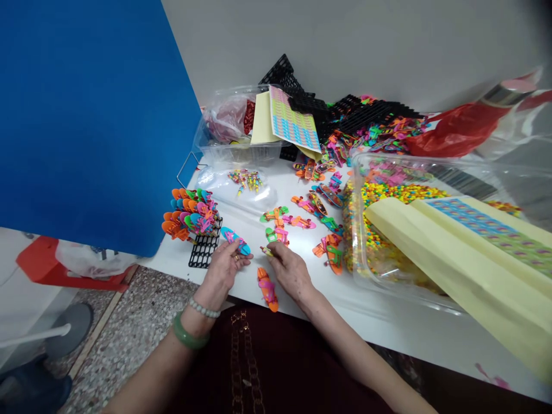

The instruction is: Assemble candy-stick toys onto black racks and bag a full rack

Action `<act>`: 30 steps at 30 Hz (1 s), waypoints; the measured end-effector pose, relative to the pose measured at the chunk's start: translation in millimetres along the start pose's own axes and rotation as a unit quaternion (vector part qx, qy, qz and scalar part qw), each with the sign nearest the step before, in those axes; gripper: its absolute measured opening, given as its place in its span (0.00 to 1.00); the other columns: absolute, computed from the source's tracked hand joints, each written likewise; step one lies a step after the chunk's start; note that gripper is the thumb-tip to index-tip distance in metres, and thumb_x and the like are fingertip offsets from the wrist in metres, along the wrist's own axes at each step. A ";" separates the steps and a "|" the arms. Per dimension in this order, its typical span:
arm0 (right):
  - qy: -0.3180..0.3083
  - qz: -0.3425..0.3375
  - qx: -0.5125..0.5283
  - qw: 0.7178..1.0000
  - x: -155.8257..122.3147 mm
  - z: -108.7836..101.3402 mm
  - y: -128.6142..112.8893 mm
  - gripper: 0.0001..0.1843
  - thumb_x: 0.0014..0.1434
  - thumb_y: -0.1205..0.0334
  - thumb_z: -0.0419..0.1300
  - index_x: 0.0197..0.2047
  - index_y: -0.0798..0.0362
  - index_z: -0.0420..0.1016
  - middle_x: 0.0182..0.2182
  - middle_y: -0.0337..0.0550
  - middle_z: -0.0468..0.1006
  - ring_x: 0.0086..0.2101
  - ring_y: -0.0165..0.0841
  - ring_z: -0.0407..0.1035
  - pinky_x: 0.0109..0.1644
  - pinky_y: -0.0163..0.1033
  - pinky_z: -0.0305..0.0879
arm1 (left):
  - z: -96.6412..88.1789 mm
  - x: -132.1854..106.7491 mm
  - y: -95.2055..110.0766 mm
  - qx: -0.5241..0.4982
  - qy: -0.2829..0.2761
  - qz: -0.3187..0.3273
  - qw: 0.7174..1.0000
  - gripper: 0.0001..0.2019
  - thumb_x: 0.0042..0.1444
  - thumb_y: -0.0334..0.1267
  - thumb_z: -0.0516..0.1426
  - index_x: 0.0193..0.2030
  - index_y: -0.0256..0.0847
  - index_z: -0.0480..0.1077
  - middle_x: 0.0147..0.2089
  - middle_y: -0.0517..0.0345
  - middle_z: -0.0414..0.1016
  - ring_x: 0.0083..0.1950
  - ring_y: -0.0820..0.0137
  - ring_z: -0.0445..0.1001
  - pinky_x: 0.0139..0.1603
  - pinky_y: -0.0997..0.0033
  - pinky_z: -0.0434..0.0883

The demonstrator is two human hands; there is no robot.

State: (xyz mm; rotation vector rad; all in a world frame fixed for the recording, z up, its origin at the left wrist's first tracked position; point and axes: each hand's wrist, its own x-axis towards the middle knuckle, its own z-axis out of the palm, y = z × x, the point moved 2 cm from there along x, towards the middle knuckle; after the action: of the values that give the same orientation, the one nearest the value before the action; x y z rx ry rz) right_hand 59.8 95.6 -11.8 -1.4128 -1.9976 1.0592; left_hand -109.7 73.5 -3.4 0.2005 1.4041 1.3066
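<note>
My left hand [225, 265] grips a small blue toy skateboard [236, 240] with pink parts near the table's front edge. In my right hand [290, 270], just to its right, a thin yellowish tube [266, 251] is pinched between thumb and fingers; the fingers partly cover it. Between and below my hands lies an orange toy skateboard [267, 290] with a pink part. Left of my left hand, several orange, blue and green toys [190, 213] stand in rows in a black grid rack [202, 253].
A clear tub [357, 253] of colourful beads or candies stands at right, with yellow sticker sheets [457, 247] across it. Loose toys [317, 204] lie left of it. Small filled tubes [245, 181] rest on a plastic bag. Another clear tub [241, 154] is behind.
</note>
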 end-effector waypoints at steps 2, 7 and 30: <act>-0.009 -0.048 0.001 0.999 -5.9 4.2 -3.4 0.15 0.60 0.65 0.51 0.49 0.48 0.72 0.44 0.43 0.79 0.43 0.36 0.72 0.48 0.39 0.65 | 1.8 -1.6 -1.8 -0.013 -0.006 0.000 1.000 0.10 0.50 0.38 0.63 0.33 0.36 0.67 0.23 0.62 0.71 0.19 0.74 0.71 0.19 0.78 0.65; 0.002 -0.062 -0.013 0.998 -12.3 11.9 -5.5 0.14 0.63 0.64 0.51 0.47 0.49 0.75 0.42 0.43 0.80 0.42 0.36 0.72 0.48 0.40 0.65 | 9.0 -6.1 -7.7 -0.052 -0.024 -0.024 0.998 0.08 0.51 0.33 0.63 0.34 0.35 0.68 0.25 0.59 0.75 0.20 0.76 0.71 0.22 0.79 0.68; -0.016 -0.057 -0.007 0.998 -8.7 13.0 -1.4 0.11 0.62 0.62 0.51 0.39 0.51 0.75 0.32 0.45 0.77 0.35 0.36 0.69 0.42 0.40 0.62 | 9.4 -19.0 -6.0 -0.004 -0.032 0.009 0.999 0.05 0.51 0.28 0.61 0.34 0.32 0.68 0.24 0.58 0.75 0.21 0.72 0.75 0.22 0.76 0.73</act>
State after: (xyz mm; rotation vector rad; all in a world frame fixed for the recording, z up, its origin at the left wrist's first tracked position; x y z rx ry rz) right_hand 52.5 83.1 -17.8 -1.2795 -2.0863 1.0245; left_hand -92.9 62.6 5.7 0.2464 1.3455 1.3094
